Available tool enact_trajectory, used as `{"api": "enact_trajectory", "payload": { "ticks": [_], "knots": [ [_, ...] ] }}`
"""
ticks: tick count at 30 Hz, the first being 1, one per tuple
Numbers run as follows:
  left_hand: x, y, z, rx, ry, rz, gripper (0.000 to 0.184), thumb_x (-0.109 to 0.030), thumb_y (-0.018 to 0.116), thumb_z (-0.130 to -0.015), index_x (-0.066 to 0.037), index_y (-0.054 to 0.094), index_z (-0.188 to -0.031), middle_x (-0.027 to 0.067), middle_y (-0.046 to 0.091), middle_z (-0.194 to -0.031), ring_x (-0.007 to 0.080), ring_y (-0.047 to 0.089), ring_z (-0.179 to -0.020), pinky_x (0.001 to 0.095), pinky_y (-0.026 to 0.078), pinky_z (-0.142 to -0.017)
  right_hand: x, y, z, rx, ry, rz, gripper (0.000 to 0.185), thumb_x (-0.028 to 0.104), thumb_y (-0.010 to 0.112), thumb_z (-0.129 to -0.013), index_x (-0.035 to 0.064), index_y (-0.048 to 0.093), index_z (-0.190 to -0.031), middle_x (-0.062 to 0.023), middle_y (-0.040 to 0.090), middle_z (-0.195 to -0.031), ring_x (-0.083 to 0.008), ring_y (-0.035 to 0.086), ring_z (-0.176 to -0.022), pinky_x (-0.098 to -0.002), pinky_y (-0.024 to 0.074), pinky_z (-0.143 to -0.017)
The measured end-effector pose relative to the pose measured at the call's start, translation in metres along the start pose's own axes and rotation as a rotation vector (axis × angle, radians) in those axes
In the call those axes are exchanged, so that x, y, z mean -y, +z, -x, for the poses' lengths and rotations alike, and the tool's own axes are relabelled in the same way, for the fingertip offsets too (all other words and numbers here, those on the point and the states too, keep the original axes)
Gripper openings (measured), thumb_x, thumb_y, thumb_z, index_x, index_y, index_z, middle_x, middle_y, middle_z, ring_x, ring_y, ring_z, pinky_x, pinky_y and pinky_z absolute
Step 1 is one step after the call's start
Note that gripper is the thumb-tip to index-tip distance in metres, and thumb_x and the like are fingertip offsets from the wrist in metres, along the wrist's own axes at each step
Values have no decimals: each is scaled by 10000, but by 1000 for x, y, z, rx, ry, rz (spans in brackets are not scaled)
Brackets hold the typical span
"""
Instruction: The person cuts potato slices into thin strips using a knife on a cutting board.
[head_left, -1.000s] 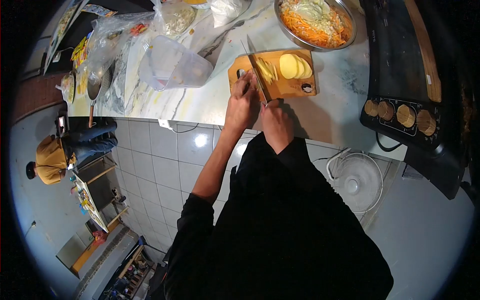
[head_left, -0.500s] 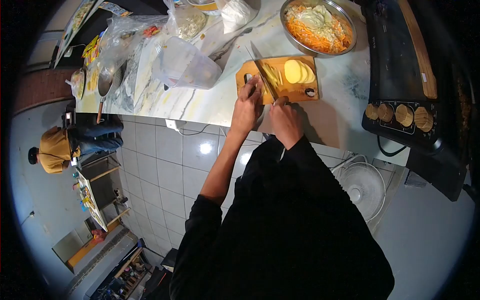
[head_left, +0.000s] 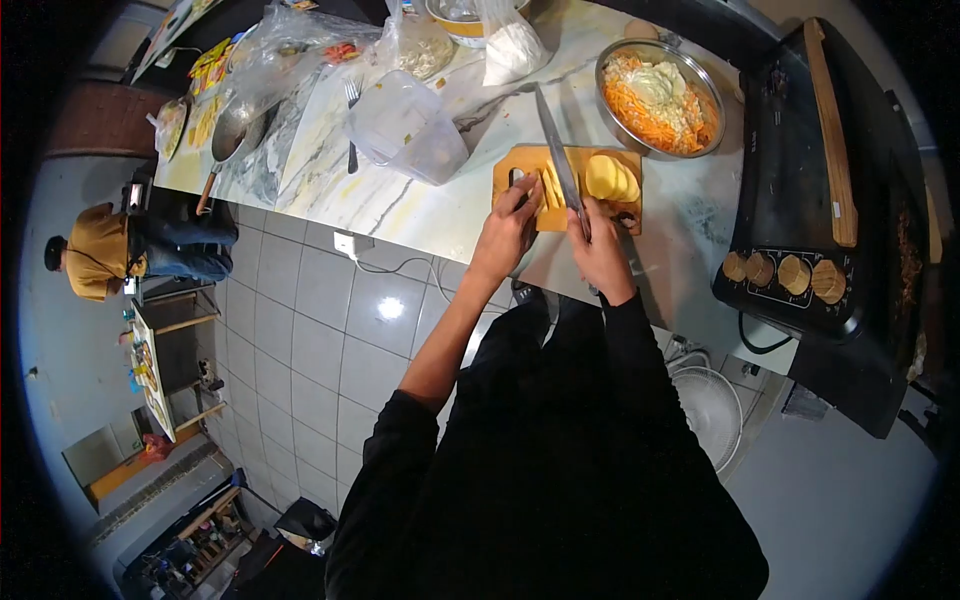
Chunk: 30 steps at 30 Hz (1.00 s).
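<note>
A wooden cutting board (head_left: pixel 508 160) lies near the counter's front edge. On its right half is an overlapping stack of yellow potato slices (head_left: pixel 612 180); cut potato strips (head_left: pixel 549 195) lie left of them. My right hand (head_left: pixel 603 248) grips a kitchen knife (head_left: pixel 560 150) by its handle. The long blade points away from me, between the strips and the slices. With bent fingers drawn together, my left hand (head_left: pixel 508 232) presses on the strips by the board's handle hole. Its fingertips partly hide them.
A steel bowl (head_left: pixel 712 137) with shredded orange and pale food stands behind right. The black griddle (head_left: pixel 790 180) is at far right. Left are a clear plastic container (head_left: pixel 405 130), a fork (head_left: pixel 352 95), bags and a pan (head_left: pixel 235 135). A person (head_left: pixel 105 252) stands far left.
The knife has moved from the left part of the strips to their right side, beside the slices. My left hand stays on the strips. The whole view has shifted slightly.
</note>
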<state>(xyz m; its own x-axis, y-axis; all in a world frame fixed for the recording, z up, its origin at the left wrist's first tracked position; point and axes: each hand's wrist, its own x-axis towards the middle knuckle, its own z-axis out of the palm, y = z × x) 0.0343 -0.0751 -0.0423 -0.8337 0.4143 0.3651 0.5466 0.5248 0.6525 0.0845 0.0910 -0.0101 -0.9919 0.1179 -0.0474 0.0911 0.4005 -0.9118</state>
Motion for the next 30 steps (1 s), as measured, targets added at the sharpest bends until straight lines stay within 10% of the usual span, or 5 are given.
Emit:
{"api": "enact_trajectory", "payload": {
  "ticks": [30],
  "knots": [
    [2, -4, 2, 24, 26, -74, 439, 20, 590, -855, 54, 572, -1293, 229, 558, -1331, 423, 463, -1305, 441, 425, -1068, 15, 26, 32, -32, 106, 438, 258, 228, 543, -978, -24, 520, -928, -270, 622, -681, -462, 634, -689, -544, 486, -606]
  ]
}}
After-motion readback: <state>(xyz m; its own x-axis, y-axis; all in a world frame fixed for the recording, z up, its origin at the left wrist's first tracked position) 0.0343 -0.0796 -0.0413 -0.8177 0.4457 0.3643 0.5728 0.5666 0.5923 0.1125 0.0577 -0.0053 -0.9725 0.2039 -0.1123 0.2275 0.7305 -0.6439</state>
